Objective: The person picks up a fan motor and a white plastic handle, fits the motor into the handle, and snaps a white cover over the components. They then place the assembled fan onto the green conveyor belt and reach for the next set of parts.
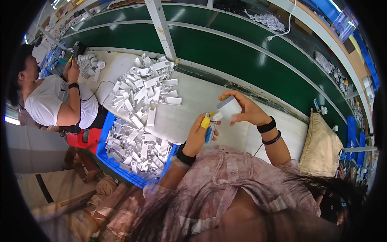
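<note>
My right hand (pixel 253 111) grips a white housing with a grey end face (pixel 229 107), its fingers wrapped around the sides. My left hand (pixel 194 137), a yellow finger cover on its thumb, is closed on a small white plastic part with a blue area (pixel 209 134). A short white neck (pixel 218 116) joins or touches the housing close to the left fingertips; whether the two pieces are connected I cannot tell. Both hands are held above the near side of the pale worktable (pixel 193 97).
A heap of white plastic parts (pixel 141 86) covers the table on the left. Below it, a blue crate (pixel 103 133) holds many more. At far left a co-worker (pixel 60 97) handles something near a red stool (pixel 86 139). A tan sack (pixel 321 145) leans at right.
</note>
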### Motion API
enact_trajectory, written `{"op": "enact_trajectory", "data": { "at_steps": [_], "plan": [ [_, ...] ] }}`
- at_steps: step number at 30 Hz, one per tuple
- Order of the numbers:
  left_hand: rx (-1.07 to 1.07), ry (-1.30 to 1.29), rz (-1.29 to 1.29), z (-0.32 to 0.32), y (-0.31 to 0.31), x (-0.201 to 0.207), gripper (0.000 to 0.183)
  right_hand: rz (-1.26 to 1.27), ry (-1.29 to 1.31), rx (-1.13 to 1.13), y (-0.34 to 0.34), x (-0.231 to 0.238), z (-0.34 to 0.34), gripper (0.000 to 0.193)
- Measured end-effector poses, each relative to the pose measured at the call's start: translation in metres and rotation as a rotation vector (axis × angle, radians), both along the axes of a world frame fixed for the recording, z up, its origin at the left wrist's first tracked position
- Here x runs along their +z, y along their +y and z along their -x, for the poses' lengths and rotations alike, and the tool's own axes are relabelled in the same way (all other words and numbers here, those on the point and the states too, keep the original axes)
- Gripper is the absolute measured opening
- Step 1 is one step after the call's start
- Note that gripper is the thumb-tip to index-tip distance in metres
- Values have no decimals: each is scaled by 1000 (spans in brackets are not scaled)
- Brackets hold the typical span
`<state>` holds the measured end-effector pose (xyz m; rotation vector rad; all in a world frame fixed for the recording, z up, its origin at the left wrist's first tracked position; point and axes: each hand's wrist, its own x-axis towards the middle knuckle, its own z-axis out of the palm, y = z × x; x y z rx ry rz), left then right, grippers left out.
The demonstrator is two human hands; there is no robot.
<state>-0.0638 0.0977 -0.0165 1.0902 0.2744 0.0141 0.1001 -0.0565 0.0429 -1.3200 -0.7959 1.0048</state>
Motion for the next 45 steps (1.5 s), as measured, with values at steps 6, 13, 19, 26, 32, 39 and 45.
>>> {"op": "enact_trajectory", "data": {
  "at_steps": [6,13,19,26,32,39,45],
  "plan": [
    [-140,-14,77,-4,-10,-3,63,99,-359,-21,9,-2,-13,61],
    [-212,-14,101,-8,-15,-1,72,237,-423,15,21,12,-9,52],
    [-147,-24,123,-12,-18,-4,70,397,-751,-21,31,7,-1,63],
    [-115,8,171,-21,-14,1,68,487,-844,-51,32,7,-1,69],
    [-142,34,390,-30,-10,3,56,644,-762,-45,43,13,8,70],
    [-72,63,372,-41,-5,-5,50,464,-1001,-218,42,-4,18,61],
    [181,-91,419,-48,10,-10,38,109,-823,-557,20,-9,42,25]
  ]
}}
